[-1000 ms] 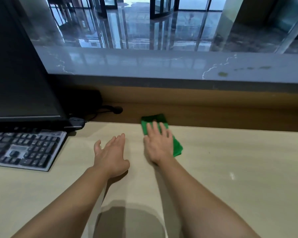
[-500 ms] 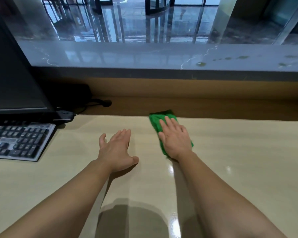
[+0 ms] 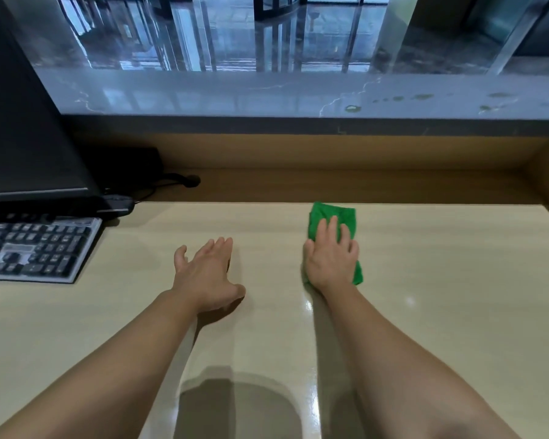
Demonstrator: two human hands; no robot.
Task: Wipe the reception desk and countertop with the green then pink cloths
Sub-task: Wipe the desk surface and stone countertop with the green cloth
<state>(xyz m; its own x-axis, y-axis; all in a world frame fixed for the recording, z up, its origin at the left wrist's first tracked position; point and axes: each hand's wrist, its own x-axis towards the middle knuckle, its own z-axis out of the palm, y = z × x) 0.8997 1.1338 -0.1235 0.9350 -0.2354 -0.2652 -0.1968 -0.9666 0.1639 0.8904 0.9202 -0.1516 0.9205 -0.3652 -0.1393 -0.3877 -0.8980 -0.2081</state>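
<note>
Toward the back edge of the pale desk, right of centre: a green cloth folded into a long pad, bright, with a soft surface (creased at the far end). The right hand lies flat on it, fingers straight and spread, pressing. The left hand is palm-down, well apart from the cloth, fingers relaxed and holding nothing. Keyboard at far left.

Reception desk: pale wood-grain laminate, smooth, glossy with light reflections. Green cloth: soft, fuzzy textile, matt. Countertop: grey veined stone, polished, with dull smudges at right. Back panel: brown wood, matt. Keyboard: matt plastic. Monitor: dark plastic.
</note>
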